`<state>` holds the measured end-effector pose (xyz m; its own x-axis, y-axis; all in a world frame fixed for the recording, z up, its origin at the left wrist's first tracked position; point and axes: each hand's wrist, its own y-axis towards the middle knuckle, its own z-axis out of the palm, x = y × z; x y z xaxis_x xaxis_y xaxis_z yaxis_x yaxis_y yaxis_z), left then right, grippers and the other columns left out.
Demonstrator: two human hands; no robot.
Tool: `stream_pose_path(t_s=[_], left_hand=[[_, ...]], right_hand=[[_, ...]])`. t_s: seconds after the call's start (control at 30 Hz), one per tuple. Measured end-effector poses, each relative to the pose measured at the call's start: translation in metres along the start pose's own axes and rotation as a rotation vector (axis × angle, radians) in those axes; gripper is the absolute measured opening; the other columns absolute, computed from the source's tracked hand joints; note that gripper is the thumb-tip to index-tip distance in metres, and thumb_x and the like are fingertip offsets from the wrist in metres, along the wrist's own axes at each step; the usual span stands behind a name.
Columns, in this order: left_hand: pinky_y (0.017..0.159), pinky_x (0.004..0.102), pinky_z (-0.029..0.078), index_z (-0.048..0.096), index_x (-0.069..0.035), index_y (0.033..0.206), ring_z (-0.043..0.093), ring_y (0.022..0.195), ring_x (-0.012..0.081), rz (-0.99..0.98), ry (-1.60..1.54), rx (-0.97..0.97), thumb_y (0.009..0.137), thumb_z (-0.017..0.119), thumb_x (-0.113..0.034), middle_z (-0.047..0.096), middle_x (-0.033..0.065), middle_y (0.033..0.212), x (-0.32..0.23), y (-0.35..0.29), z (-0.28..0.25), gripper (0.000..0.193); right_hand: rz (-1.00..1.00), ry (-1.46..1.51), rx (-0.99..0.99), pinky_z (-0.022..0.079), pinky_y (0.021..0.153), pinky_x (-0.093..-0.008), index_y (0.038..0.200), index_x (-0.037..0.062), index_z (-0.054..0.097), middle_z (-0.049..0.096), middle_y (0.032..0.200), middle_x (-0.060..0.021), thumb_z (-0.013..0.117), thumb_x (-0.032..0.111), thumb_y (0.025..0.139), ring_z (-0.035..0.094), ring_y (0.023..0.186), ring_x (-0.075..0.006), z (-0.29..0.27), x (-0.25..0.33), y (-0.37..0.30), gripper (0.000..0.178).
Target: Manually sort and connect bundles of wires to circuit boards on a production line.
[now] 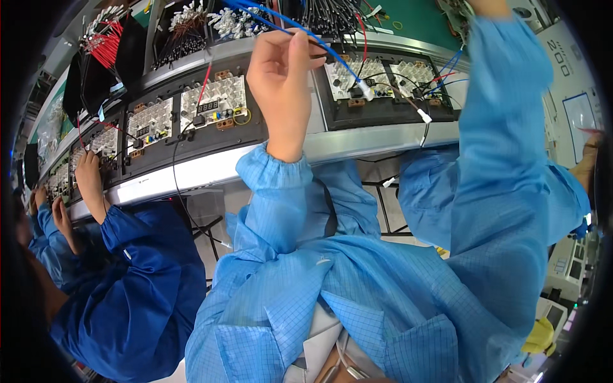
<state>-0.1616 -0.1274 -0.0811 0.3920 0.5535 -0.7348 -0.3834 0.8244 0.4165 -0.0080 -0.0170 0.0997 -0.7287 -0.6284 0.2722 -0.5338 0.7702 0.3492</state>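
My left hand [281, 83] is raised over the work line, thumb and fingers closed on a blue wire [325, 50]. This wire runs from the top edge down to a slightly blurred white connector [365, 89], which hangs over a circuit board [345, 75] in a black tray [377, 113]. My right hand [490, 7] is at the top edge, reached far forward. Its fingers are cut off, so what it holds does not show. A black wire and a brown wire lead from the tray to another white connector [424, 115] near the front rail.
Several more circuit boards [211, 102] sit in black trays to the left. Bundles of red [107, 48], white and black wires lie behind them. A metal rail [150, 185] edges the line. A co-worker's hand [89, 175] works at the left; another person's arm [584, 169] is far right.
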Motion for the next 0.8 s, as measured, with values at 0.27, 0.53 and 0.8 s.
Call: stream_pose_path(t_s=[0.27,0.53,0.8], left_hand=[[0.061,0.0217,0.049,0.055,-0.002,0.084,0.066,0.069,0.0104,0.016,0.404,0.199,0.084,0.062,-0.006,0.067,0.0073,0.076,0.019,0.002,0.014,0.008],[0.059,0.022,0.05,0.053,-0.002,0.081,0.067,0.07,0.0129,0.152,0.56,0.334,0.083,0.064,-0.007,0.065,0.0067,0.073,0.031,0.005,0.043,0.012],[0.062,0.0251,0.052,0.054,0.0,0.084,0.062,0.065,0.0145,0.326,0.801,0.76,0.082,0.064,-0.005,0.062,0.008,0.074,0.069,0.01,0.064,0.012]], right_hand=[[0.235,0.43,-0.709,0.037,0.066,-0.0232,0.094,0.0007,0.049,0.054,0.079,-0.007,0.044,0.013,0.095,0.047,0.069,-0.0113,0.003,-0.004,-0.219,0.014],[0.322,0.272,-0.814,0.042,0.066,-0.025,0.093,0.0035,0.045,0.056,0.086,-0.0091,0.042,0.011,0.096,0.049,0.068,-0.0131,0.058,-0.036,-0.278,0.009],[0.159,0.295,-0.806,0.046,0.082,-0.0385,0.094,0.0022,0.044,0.056,0.086,-0.0153,0.04,0.019,0.098,0.054,0.087,-0.0245,0.072,-0.071,-0.268,0.018]])
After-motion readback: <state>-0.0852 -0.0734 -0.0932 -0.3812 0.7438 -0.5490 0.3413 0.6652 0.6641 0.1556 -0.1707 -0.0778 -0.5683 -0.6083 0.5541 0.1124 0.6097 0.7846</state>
